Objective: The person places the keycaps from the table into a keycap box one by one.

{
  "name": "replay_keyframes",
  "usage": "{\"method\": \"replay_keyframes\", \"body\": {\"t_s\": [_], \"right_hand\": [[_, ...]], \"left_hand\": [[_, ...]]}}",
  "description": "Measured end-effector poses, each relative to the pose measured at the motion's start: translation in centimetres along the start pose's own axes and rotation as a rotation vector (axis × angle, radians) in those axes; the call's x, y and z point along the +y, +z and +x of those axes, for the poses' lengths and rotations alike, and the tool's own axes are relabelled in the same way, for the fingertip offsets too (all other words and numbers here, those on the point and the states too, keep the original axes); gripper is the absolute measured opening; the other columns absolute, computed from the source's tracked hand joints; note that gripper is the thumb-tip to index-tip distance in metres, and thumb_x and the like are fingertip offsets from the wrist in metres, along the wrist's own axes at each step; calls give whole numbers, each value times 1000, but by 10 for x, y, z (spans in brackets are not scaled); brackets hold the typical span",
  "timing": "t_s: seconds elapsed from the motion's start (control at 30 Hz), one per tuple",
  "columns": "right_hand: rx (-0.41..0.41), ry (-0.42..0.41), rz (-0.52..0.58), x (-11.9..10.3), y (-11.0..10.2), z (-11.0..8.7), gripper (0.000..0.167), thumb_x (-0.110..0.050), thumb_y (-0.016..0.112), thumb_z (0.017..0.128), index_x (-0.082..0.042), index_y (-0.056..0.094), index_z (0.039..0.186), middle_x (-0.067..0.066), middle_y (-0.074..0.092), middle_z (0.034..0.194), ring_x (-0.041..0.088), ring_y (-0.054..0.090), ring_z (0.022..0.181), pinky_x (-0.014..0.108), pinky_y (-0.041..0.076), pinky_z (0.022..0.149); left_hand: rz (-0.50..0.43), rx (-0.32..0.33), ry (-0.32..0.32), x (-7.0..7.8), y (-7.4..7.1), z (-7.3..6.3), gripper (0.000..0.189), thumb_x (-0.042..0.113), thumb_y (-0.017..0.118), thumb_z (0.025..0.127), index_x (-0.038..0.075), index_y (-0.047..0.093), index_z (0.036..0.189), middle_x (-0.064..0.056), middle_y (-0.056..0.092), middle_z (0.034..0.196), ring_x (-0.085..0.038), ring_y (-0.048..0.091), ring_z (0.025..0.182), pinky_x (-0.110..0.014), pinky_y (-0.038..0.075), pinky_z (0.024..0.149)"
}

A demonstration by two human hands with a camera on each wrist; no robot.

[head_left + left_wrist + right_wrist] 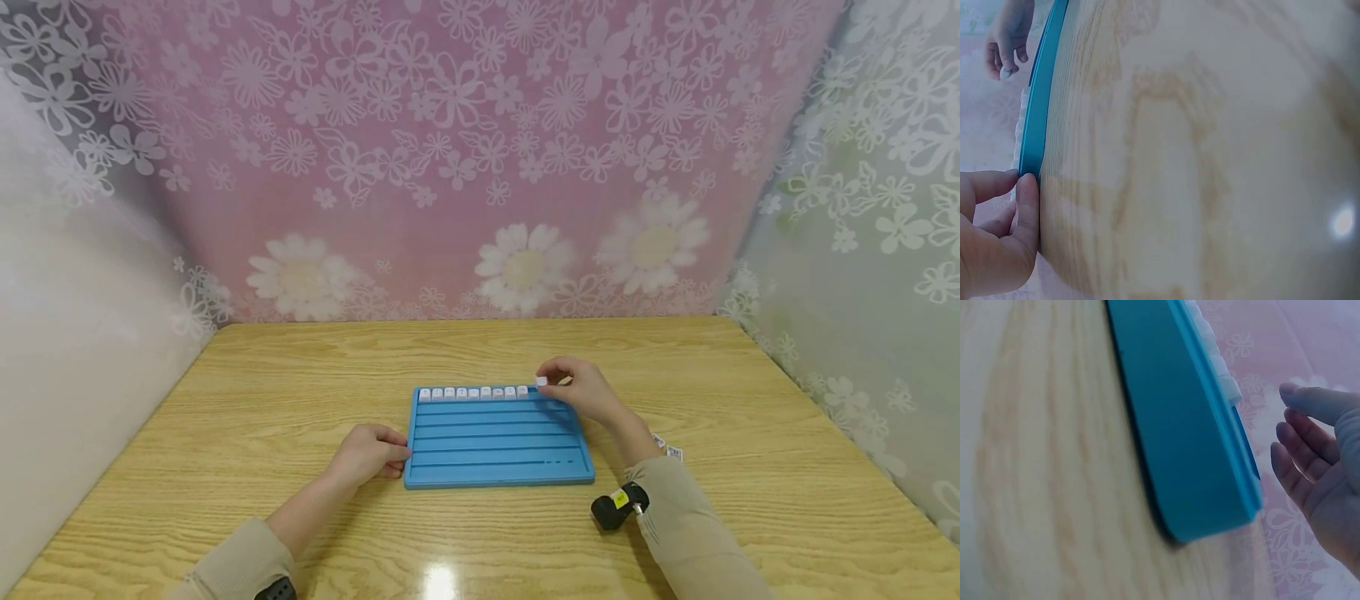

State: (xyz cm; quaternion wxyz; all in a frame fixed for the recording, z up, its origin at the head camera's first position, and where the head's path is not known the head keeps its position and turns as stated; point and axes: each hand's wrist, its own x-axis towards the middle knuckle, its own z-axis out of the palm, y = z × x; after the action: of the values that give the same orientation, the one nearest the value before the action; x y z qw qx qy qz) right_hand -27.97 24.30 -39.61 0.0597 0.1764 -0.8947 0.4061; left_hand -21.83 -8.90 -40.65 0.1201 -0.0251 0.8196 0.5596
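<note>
A blue ridged tray lies flat on the table, crossed by long parallel grooves. Several white keycaps with small dark marks stand side by side in its far groove, starting from the left end. My left hand pinches the tray's left edge between thumb and fingers, also seen close up in the left wrist view. Above the far right corner, my right hand holds one white keycap between thumb and fingertips, just right of the row. In the right wrist view, that keycap is hidden.
The wooden table runs back to a pink floral curtain. Small white pieces with dark print lie beside the right forearm. A black wrist camera sits on the right sleeve, close to the tray's near right corner.
</note>
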Motion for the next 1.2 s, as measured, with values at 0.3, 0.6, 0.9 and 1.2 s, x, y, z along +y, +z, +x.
{"method": "replay_keyframes", "body": {"t_s": [0.3, 0.6, 0.9, 1.2], "right_hand": [[-14, 31, -35, 7, -1, 3, 23, -9, 67, 85, 0, 64, 105, 10, 61, 100, 23, 57, 89, 40, 50, 78], [-46, 128, -53, 6, 1, 5, 23, -12, 66, 86, -1, 64, 105, 9, 62, 97, 24, 57, 91, 39, 50, 79], [-49, 121, -123, 6, 5, 8, 19, -11, 67, 85, -3, 64, 102, 8, 60, 96, 23, 54, 89, 39, 49, 77], [-87, 101, -133, 6, 9, 11, 16, -9, 67, 85, -2, 66, 98, 7, 60, 93, 21, 53, 83, 37, 48, 73]], "left_hand": [[-2, -2, 6, 1, 0, 0, 17, -3, 65, 82, -11, 62, 96, -12, 59, 75, -16, 57, 62, -30, 56, 59], [-24, -7, 8, 3, 0, -2, 14, -4, 64, 81, -11, 62, 93, -12, 58, 73, -16, 56, 61, -30, 55, 58], [-27, -7, 2, 2, 0, -1, 14, -3, 64, 81, -10, 62, 93, -12, 58, 74, -17, 56, 61, -30, 55, 58], [-32, -6, 5, 0, -1, 0, 13, -4, 64, 81, -10, 62, 92, -12, 58, 72, -17, 56, 60, -30, 55, 57]]}}
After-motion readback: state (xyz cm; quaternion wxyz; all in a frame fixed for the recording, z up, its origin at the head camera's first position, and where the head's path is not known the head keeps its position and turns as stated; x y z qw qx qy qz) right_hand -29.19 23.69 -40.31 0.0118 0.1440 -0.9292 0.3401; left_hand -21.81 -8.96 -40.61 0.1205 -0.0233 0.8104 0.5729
